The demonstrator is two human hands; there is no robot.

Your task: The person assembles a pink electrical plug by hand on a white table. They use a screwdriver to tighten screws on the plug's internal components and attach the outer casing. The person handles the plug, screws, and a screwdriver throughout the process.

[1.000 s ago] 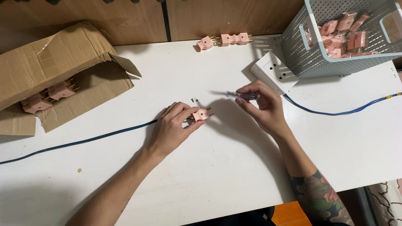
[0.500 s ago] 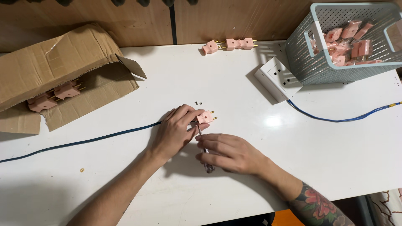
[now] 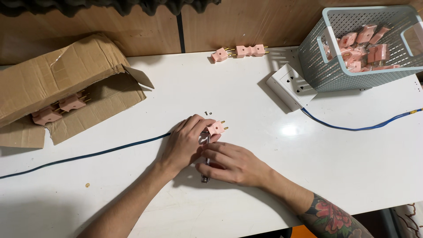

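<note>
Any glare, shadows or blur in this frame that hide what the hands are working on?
Head view: sharp, evenly lit. A small glare patch on the white table sits right of the work, hiding nothing. Soft shadows fall under both forearms and beside the basket. The left hand covers part of the pink plug; the right hand hides most of the metal tool.

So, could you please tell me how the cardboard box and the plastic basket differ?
The cardboard box is brown, torn open and lying on its side at the table's left; the plastic basket is pale blue-grey, perforated and upright at the right. The box shows only a few pink plugs at its mouth; the basket holds a heap. Both hold the same pink plugs.
</note>
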